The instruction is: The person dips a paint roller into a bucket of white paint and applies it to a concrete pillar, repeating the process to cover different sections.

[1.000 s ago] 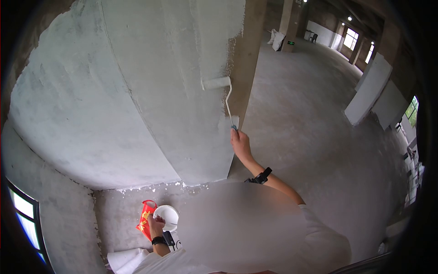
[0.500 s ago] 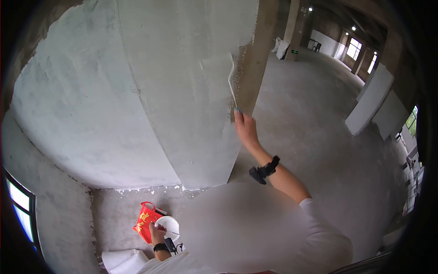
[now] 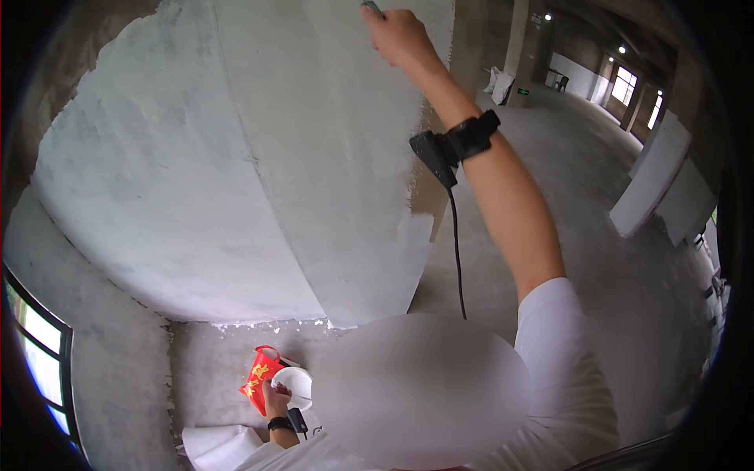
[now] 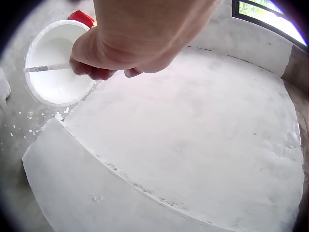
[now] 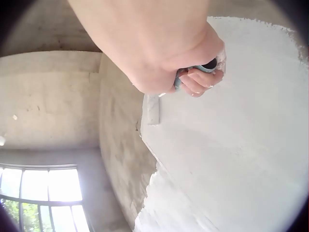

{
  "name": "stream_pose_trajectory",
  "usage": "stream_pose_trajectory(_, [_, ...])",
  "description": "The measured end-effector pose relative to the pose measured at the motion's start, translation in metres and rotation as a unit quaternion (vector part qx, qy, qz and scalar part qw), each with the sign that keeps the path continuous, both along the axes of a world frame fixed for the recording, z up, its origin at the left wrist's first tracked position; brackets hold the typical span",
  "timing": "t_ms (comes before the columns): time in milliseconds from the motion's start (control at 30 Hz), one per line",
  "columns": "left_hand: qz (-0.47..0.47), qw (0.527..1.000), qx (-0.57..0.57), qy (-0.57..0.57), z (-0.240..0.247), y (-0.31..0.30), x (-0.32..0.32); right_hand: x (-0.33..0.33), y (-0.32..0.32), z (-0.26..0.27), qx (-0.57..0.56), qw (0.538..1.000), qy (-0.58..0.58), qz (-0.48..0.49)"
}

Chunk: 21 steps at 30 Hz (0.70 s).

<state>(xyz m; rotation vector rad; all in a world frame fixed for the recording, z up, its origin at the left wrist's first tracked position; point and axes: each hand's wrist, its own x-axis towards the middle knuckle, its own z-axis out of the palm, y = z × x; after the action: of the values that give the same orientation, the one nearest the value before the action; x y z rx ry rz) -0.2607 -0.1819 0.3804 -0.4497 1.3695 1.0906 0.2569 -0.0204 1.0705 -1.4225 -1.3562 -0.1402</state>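
Observation:
High in the head view, my right hand (image 3: pixel 399 35) grips the handle of a paint roller, its arm stretched up toward the wall (image 3: pixel 330 157). The roller sleeve (image 5: pixel 153 110) lies against the pale painted surface in the right wrist view; in the head view it is out of frame. Low on the left, my left hand (image 3: pixel 275 402) holds a white bucket (image 3: pixel 292 379) by its handle (image 4: pixel 46 68), which crosses the bucket's mouth. White paint coats the bucket's inside.
Beside the bucket is a red bag (image 3: pixel 259 382) with yellow print. A bare brown strip (image 3: pixel 432 200) runs along the painted face's right edge. White sheeting (image 3: pixel 220 446) lies at lower left, near a window (image 3: pixel 39 330). Concrete floor (image 3: pixel 581 173) stretches away right.
My right hand has risen far up the wall with the roller, its sleeve leaving the top of the head view. The left hand stays low, holding the bucket.

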Motion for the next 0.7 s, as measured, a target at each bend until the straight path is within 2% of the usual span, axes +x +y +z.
stream_pose_trajectory(133, [-0.007,0.999,0.031,-0.014,0.005,0.002,-0.001,0.007,-0.006,-0.062,-0.006,1.0,0.004,-0.024])
stream_pose_trajectory(233, [0.003,0.999,0.037,0.018,0.029,0.003,0.012,0.015,-0.017,-0.154,0.006,0.999,0.045,-0.02])
stream_pose_trajectory(367, [-0.016,0.997,0.07,-0.004,0.015,0.008,0.005,0.016,-0.049,-0.277,-0.01,0.996,0.075,-0.039])
stream_pose_trajectory(433, [0.002,0.999,0.046,-0.006,0.01,0.011,0.002,0.016,-0.065,-0.33,-0.045,0.994,0.078,-0.065])
stream_pose_trajectory(567, [0.015,0.999,0.041,-0.002,-0.002,0.009,-0.004,-0.006,-0.089,-0.427,-0.091,0.979,0.166,-0.078])
stream_pose_trajectory(700, [0.031,0.997,0.076,-0.015,-0.017,-0.001,-0.016,-0.021,-0.083,-0.427,-0.088,0.97,0.212,-0.075])
